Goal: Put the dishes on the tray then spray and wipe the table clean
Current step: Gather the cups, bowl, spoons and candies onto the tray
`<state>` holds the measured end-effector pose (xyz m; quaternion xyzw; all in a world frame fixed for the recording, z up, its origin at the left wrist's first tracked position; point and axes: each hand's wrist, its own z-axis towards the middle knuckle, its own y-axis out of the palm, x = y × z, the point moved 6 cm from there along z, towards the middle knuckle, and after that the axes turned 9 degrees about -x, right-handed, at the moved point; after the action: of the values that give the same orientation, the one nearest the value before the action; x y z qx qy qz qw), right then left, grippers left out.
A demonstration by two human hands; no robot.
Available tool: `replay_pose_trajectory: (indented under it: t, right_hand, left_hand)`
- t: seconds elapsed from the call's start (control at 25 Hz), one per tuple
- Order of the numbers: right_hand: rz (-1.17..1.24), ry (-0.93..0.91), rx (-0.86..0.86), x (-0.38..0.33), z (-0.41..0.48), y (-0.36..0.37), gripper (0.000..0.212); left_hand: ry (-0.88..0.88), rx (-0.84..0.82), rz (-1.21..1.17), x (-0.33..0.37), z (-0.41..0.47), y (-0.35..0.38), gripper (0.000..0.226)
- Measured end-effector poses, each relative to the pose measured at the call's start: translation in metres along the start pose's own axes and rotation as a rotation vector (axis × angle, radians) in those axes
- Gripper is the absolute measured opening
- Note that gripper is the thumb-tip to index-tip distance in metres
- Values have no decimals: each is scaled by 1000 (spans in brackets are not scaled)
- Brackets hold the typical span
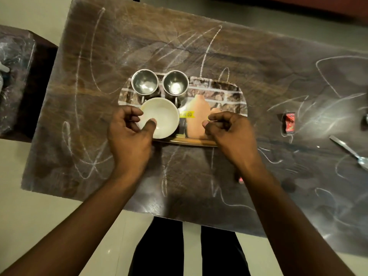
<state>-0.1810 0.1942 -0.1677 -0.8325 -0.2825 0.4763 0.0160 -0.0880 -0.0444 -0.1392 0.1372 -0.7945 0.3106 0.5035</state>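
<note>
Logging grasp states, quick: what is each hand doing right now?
Left hand: grips the white bowl by its rim.
Right hand: fingers curled; any hold cannot be told.

Finish check: bright metal and gloss on a dark, chalk-marked wood-grain top.
Bench [199,46]: dark wood-grain, low sheen, streaked with matt white chalky scribbles. Tray [229,92]: glossy printed face, brassy metal-looking near rim. Left cup [145,83], right cup [175,84]: polished steel, mirror-bright inside. Bowl [163,116]: smooth white, soft gloss; ceramic or plastic, can't tell. Spoon [346,150]: bright metal. Sachet [289,123]: shiny red foil-like wrap. Stool [16,76]: crinkled clear plastic film. Floor [111,232]: pale glossy tile.
</note>
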Motion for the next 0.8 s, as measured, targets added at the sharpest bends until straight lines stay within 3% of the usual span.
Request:
replay_pose_trajectory:
  t: [0.12,0.32,0.56,0.8]
  right_hand:
    - [-210,37,48,30,-34,-54,6]
    - [-397,165,90,91,-76,-86,8]
    - [-294,169,68,119,-84,-72,20]
    - [-122,165,59,127,-85,-67,25]
  left_hand:
    - [100,-325,70,14,-41,55,16]
    - [34,-706,208,-16,-90,146,26]
    - [-113,-850,265,-46,-110,199,39]
    - [-288,-735,136,-52,-114,200,36]
